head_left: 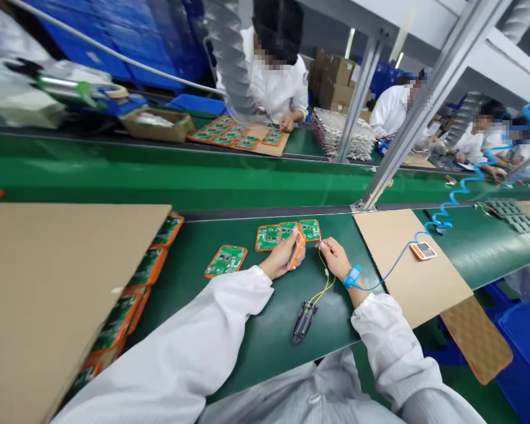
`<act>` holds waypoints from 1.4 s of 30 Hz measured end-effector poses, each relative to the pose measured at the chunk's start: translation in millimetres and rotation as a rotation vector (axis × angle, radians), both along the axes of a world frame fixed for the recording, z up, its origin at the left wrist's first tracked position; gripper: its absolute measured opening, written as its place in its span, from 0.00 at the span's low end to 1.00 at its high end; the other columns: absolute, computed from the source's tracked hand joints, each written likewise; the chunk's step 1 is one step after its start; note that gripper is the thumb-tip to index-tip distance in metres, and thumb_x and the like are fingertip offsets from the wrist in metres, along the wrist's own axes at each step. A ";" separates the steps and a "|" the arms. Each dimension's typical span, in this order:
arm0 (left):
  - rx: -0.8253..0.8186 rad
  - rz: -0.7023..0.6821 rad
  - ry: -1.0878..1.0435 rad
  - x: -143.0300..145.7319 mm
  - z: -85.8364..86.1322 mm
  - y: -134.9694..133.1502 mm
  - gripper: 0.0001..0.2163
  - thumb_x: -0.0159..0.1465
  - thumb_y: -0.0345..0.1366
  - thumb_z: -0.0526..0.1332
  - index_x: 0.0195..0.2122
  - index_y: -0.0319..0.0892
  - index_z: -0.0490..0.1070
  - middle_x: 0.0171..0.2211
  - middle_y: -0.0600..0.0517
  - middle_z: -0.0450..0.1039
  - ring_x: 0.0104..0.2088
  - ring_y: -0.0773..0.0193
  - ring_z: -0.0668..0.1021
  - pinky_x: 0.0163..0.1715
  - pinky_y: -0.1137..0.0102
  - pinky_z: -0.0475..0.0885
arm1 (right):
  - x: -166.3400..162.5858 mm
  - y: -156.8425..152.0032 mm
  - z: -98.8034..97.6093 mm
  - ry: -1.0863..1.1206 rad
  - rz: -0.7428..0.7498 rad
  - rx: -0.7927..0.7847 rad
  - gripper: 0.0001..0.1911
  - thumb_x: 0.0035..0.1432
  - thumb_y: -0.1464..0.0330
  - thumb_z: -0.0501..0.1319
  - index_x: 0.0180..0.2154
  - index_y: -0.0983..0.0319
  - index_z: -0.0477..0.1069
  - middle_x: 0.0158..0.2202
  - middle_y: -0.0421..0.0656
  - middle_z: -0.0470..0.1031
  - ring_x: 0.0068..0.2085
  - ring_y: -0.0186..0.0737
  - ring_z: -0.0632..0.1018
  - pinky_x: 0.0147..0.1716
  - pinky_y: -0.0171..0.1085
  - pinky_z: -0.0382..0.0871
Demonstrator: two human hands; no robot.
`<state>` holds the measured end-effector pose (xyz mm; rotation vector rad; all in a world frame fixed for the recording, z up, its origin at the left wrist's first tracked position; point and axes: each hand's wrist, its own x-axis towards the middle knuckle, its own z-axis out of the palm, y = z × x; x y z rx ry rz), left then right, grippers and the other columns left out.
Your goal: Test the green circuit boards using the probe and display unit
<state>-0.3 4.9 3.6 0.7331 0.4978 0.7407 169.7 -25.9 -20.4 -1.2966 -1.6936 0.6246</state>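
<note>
My left hand (279,259) is closed on an orange-rimmed circuit board (297,250), tilted up on its edge. Just to its right, my right hand (335,259) pinches the end of a yellow wire (326,272). That wire runs down to a dark grey battery-holder-like case (304,323) lying on the green bench. Behind my left hand, several green boards with orange rims lie in a row, one of them a circuit board (310,229). Another green board (226,261) rests by itself to the left. A blue wrist strap (352,277) circles my right wrist.
Stacked orange-rimmed boards (119,321) sit under a large cardboard sheet (70,282) at left. On the right, a small orange-and-white device with a screen (423,251) lies on cardboard (406,235). A metal post (406,141) rises behind. A co-worker (274,76) handles boards across the conveyor (247,182).
</note>
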 end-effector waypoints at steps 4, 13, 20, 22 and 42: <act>-0.127 -0.079 -0.172 -13.5 -4.8 2.1 0.20 0.65 0.49 0.54 0.22 0.39 0.58 0.13 0.57 0.56 0.10 0.76 0.56 0.08 0.82 0.48 | -19.5 3.5 6.5 -0.109 0.120 0.075 0.15 0.64 0.63 0.50 0.30 0.62 0.69 0.28 0.42 0.69 0.33 0.37 0.70 0.36 0.36 0.65; -0.121 -0.134 -0.159 -14.8 -6.0 8.7 0.22 0.65 0.49 0.53 0.20 0.38 0.59 0.12 0.57 0.55 0.10 0.76 0.56 0.08 0.82 0.49 | -22.3 2.0 8.8 -0.314 0.096 0.114 0.13 0.64 0.65 0.49 0.33 0.61 0.69 0.30 0.46 0.72 0.35 0.41 0.71 0.37 0.38 0.66; -0.013 -0.118 0.167 -13.0 -2.8 8.8 0.27 0.61 0.59 0.51 0.18 0.39 0.58 0.10 0.57 0.53 0.08 0.76 0.54 0.07 0.79 0.49 | -23.0 -3.4 18.2 -0.321 0.132 0.062 0.15 0.65 0.63 0.48 0.32 0.61 0.69 0.31 0.45 0.71 0.35 0.40 0.71 0.37 0.37 0.65; 0.046 -0.112 0.243 -14.3 -0.6 7.9 0.28 0.60 0.60 0.52 0.17 0.40 0.59 0.10 0.57 0.53 0.08 0.75 0.54 0.08 0.79 0.48 | -21.3 -6.1 24.5 -0.294 0.119 0.027 0.17 0.66 0.61 0.46 0.33 0.60 0.69 0.32 0.45 0.71 0.36 0.39 0.72 0.38 0.36 0.65; 0.360 -0.203 0.664 -24.1 5.9 11.9 0.29 0.45 0.65 0.61 0.16 0.40 0.61 0.13 0.55 0.57 0.14 0.72 0.58 0.15 0.74 0.48 | -7.9 -11.0 38.3 -0.205 0.274 0.016 0.17 0.66 0.61 0.49 0.34 0.62 0.72 0.32 0.45 0.72 0.35 0.38 0.73 0.38 0.37 0.67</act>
